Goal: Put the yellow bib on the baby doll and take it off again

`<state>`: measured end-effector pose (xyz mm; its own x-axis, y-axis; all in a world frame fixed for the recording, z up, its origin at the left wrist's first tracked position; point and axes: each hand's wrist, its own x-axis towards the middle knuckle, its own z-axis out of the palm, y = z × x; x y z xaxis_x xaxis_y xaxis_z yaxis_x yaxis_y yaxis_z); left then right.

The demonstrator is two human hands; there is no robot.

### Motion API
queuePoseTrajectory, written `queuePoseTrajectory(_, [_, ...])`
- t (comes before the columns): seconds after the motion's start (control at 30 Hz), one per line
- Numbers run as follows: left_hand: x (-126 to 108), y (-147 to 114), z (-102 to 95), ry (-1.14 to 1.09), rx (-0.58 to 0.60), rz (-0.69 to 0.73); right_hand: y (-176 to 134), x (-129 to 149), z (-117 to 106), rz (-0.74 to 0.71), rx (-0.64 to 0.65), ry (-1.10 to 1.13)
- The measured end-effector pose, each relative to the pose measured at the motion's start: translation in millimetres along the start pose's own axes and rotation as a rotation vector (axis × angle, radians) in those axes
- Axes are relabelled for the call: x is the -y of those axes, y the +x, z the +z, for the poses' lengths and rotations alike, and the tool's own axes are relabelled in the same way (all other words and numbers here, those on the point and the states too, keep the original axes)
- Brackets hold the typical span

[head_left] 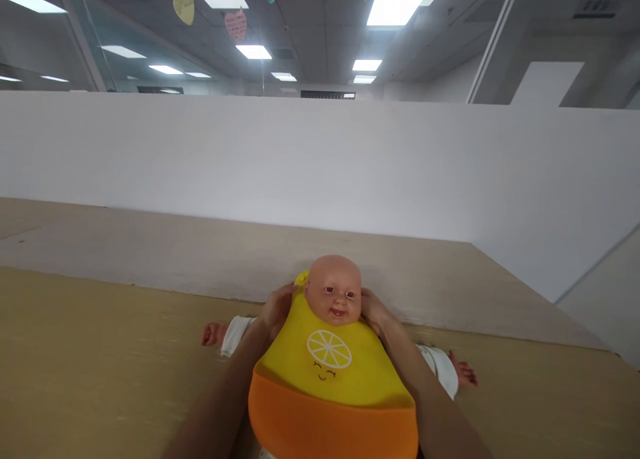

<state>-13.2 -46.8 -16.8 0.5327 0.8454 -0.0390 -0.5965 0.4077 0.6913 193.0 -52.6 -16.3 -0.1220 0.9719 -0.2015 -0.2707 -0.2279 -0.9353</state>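
A baby doll with a bare head lies face up, its arms in white sleeves stretched out to both sides. Over its chest lies a yellow bib with a citrus slice and a smiling face, and an orange pocket along the bottom. My left hand is closed on the bib's upper edge beside the neck strap, left of the doll's head. On the other side, my right hand curls round the bib's neck edge, its fingertips hidden behind the doll's head.
The doll rests on a yellowish tabletop. Behind it runs a paler wooden strip, then a white partition wall topped with glass panels. Heart-shaped paper notes stick to the glass.
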Motion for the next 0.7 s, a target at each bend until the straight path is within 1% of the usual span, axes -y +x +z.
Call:
queuePoseTrajectory(0.13, [1.1,-1.2,2.0,0.018,-0.016,0.006,3.3,-4.7,-0.3,-0.035,0.026,0.058])
queuePoseTrajectory(0.3, [2.9,-0.9,4.7,0.038,-0.087,-0.028,5.5,-9.1,-0.2,-0.029,0.033,0.123])
queuePoseTrajectory(0.53, [6.8,5.6,-0.9,0.089,-0.163,-0.013,2.0,-8.5,2.7,-0.044,0.069,0.144])
queuePoseTrajectory(0.63, [8.8,7.9,-0.8,0.138,-0.211,0.005,-0.7,-4.7,6.3,-0.047,0.047,0.127])
queuePoseTrajectory(0.7, [10.0,8.8,-0.3,0.16,-0.212,0.01,-2.7,-2.2,9.8,-0.049,0.032,0.128])
